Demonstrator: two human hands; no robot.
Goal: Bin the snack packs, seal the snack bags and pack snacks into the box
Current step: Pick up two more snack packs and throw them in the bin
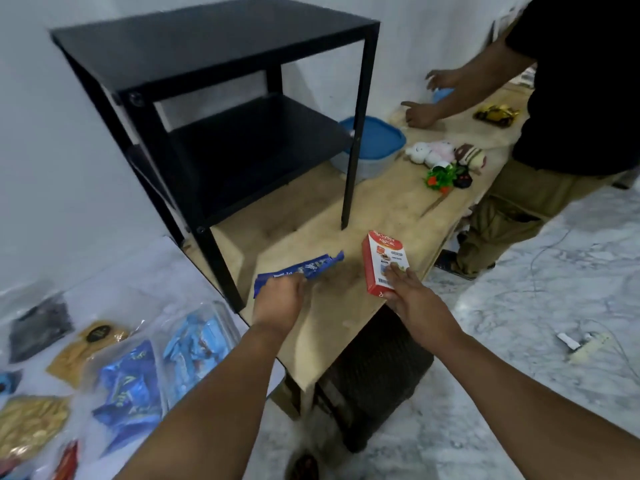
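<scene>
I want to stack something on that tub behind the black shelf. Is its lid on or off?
On. The blue lid sits flat across the top of the clear tub, covering it; the shelf leg hides part of it.

My left grip pinches a long blue snack pack; my right grip holds a red-and-white snack box upright above the wooden counter. Also on the counter: black metal shelf unit, blue-lidded container, plush toys. White surface to the left: clear snack bags.
</scene>
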